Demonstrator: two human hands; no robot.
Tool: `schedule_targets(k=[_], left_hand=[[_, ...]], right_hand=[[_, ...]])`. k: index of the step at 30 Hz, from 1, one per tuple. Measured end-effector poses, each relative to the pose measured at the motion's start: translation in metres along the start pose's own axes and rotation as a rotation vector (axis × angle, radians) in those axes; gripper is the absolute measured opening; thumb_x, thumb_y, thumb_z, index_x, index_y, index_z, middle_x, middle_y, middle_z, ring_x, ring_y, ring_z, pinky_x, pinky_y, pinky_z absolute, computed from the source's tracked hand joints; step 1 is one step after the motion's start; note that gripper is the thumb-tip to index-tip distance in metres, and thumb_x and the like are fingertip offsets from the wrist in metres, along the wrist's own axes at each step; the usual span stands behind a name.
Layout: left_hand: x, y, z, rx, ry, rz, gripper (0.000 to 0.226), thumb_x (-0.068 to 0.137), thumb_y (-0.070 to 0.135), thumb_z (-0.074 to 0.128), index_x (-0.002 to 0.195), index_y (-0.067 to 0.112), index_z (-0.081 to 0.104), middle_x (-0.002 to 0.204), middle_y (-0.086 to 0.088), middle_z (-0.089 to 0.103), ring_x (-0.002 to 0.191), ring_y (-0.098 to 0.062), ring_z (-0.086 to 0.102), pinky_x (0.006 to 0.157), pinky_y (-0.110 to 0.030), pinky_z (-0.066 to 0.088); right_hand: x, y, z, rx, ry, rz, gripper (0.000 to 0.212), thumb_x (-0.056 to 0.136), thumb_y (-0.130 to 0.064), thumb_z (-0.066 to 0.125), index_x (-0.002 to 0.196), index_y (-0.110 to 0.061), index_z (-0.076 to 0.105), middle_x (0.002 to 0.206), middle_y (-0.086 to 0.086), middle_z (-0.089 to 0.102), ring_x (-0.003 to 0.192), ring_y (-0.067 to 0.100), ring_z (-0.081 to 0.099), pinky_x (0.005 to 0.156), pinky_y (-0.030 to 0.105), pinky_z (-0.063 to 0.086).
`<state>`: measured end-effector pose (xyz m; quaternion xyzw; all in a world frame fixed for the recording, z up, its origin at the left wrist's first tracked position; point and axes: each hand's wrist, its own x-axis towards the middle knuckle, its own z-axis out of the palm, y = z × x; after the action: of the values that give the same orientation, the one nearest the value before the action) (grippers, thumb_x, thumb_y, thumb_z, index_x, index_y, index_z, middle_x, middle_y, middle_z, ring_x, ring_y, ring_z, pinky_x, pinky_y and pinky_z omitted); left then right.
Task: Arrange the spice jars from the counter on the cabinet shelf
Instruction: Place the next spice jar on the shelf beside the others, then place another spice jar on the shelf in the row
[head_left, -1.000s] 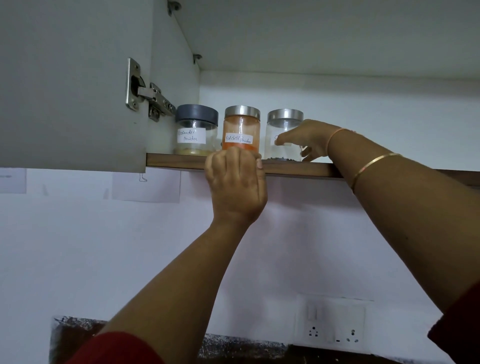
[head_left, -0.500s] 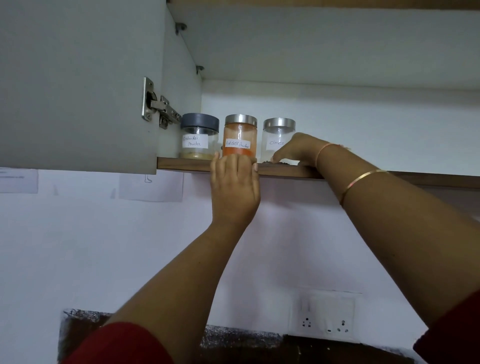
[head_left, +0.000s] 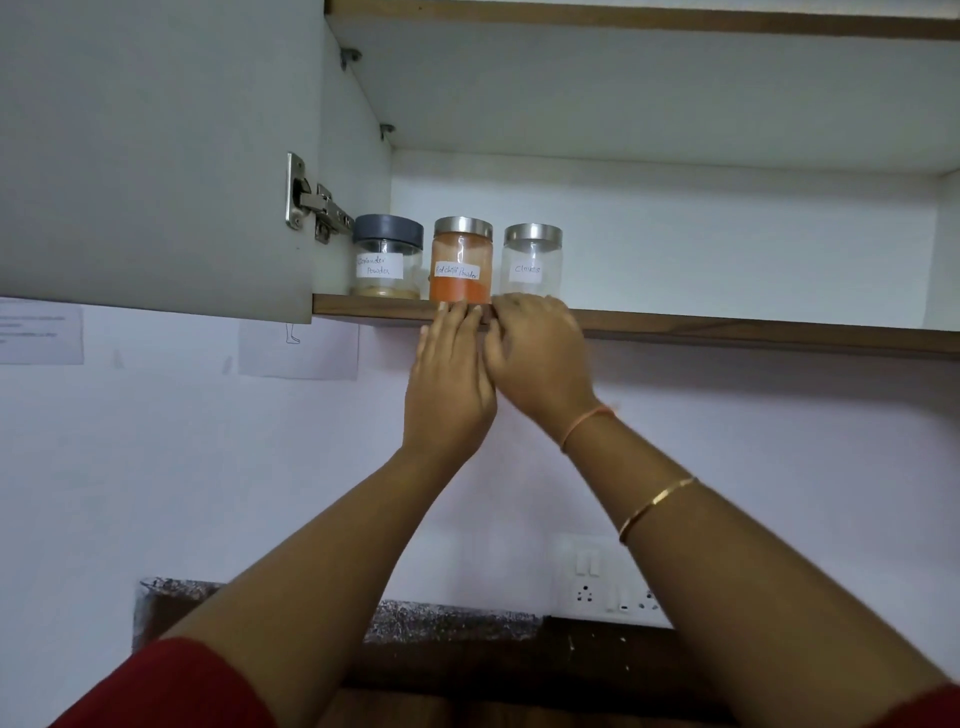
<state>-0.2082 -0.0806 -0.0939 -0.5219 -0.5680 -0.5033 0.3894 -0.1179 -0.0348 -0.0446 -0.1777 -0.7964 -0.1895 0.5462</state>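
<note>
The shelf has a brown wood-grain front edge, matt. Three clear, glossy jars stand on it: the coriander jar with a dull grey plastic-looking lid, the chilli jar and the cloves jar with brushed metal lids. All wear white paper labels. The cabinet door is smooth matt grey, its hinge shiny metal.

Three jars stand in a row on the shelf: coriander jar at 9 o'clock of the chilli jar, cloves jar at its 3 o'clock. Left hand and right hand touch each other at the shelf edge, fingers extended, holding nothing.
</note>
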Motion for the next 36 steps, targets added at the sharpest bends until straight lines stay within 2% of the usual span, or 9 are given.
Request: schedule_targets(k=[2,5,12,15,18,20,26,31,36], left_hand=[[-0.024,-0.003,0.004,-0.057,-0.011,-0.031,0.046,0.096,0.014,0.035,0.141,0.003,0.037,0.147,-0.012,0.039,0.141,-0.023,0.026,0.117,-0.039,0.017],[-0.070,-0.016,0.012,-0.034,-0.074,-0.124,0.044,0.098,0.015,0.036,0.140,0.004,0.037,0.145,-0.012,0.042,0.140,-0.024,0.029,0.117,-0.034,0.016],[-0.183,-0.053,0.013,0.155,-0.320,-0.290,0.043,0.098,0.015,0.041,0.140,0.005,0.040,0.144,-0.011,0.044,0.140,-0.025,0.030,0.116,-0.032,0.013],[-0.227,-0.057,0.009,0.185,-0.454,-0.327,0.044,0.098,0.016,0.038,0.141,0.006,0.037,0.146,-0.009,0.041,0.142,-0.023,0.025,0.117,-0.033,0.010],[-0.263,-0.057,0.007,0.249,-0.615,-0.352,0.047,0.100,0.022,0.031,0.145,0.009,0.028,0.152,-0.007,0.030,0.144,-0.019,0.016,0.118,-0.030,0.005],[-0.287,-0.059,0.007,0.298,-0.767,-0.408,0.050,0.102,0.027,0.027,0.148,0.010,0.020,0.156,-0.006,0.020,0.146,-0.020,0.007,0.118,-0.032,0.003],[-0.347,-0.065,-0.001,0.330,-1.144,-0.563,0.053,0.103,0.029,0.022,0.150,0.009,0.006,0.159,-0.008,0.006,0.146,-0.025,0.000,0.117,-0.036,0.004],[-0.371,-0.066,-0.004,0.389,-1.267,-0.634,0.056,0.102,0.031,0.022,0.149,0.006,0.004,0.159,-0.010,0.006,0.146,-0.025,0.002,0.117,-0.037,0.006],[-0.380,-0.072,-0.006,0.387,-1.302,-0.678,0.057,0.102,0.032,0.023,0.149,0.004,0.004,0.158,-0.012,0.006,0.146,-0.026,0.003,0.118,-0.037,0.006]], right_hand=[[-0.026,-0.002,0.008,0.017,0.061,-0.103,0.029,0.086,-0.013,0.053,0.107,-0.002,0.069,0.113,0.016,0.068,0.108,0.029,0.063,0.100,0.041,0.045],[-0.069,-0.001,0.031,0.041,0.045,-0.142,0.030,0.076,-0.005,0.064,0.105,0.002,0.071,0.111,0.020,0.069,0.107,0.033,0.065,0.095,0.045,0.051],[-0.175,-0.006,0.081,0.102,-0.195,-0.016,0.032,0.065,-0.005,0.077,0.097,-0.003,0.075,0.105,0.013,0.073,0.098,0.027,0.070,0.083,0.038,0.057],[-0.218,-0.010,0.098,0.129,-0.344,0.055,0.030,0.070,-0.007,0.072,0.100,-0.003,0.074,0.109,0.014,0.071,0.102,0.028,0.068,0.085,0.037,0.055],[-0.258,-0.014,0.110,0.200,-0.572,0.154,0.038,0.089,-0.014,0.050,0.124,-0.004,0.061,0.134,0.013,0.056,0.127,0.027,0.051,0.104,0.035,0.041],[-0.285,-0.017,0.118,0.225,-0.705,0.198,0.043,0.095,-0.019,0.041,0.136,-0.009,0.051,0.145,0.007,0.044,0.134,0.022,0.040,0.107,0.032,0.034],[-0.343,-0.033,0.130,0.315,-1.126,0.305,0.056,0.096,-0.033,0.044,0.146,-0.011,0.032,0.156,0.009,0.022,0.141,0.026,0.027,0.111,0.033,0.028],[-0.363,-0.047,0.136,0.308,-1.294,0.339,0.065,0.095,-0.039,0.046,0.148,-0.009,0.024,0.154,0.016,0.019,0.141,0.032,0.024,0.112,0.035,0.025],[-0.374,-0.049,0.143,0.261,-1.419,0.415,0.078,0.093,-0.048,0.048,0.152,-0.012,0.012,0.156,0.019,0.011,0.141,0.040,0.020,0.115,0.041,0.026]])
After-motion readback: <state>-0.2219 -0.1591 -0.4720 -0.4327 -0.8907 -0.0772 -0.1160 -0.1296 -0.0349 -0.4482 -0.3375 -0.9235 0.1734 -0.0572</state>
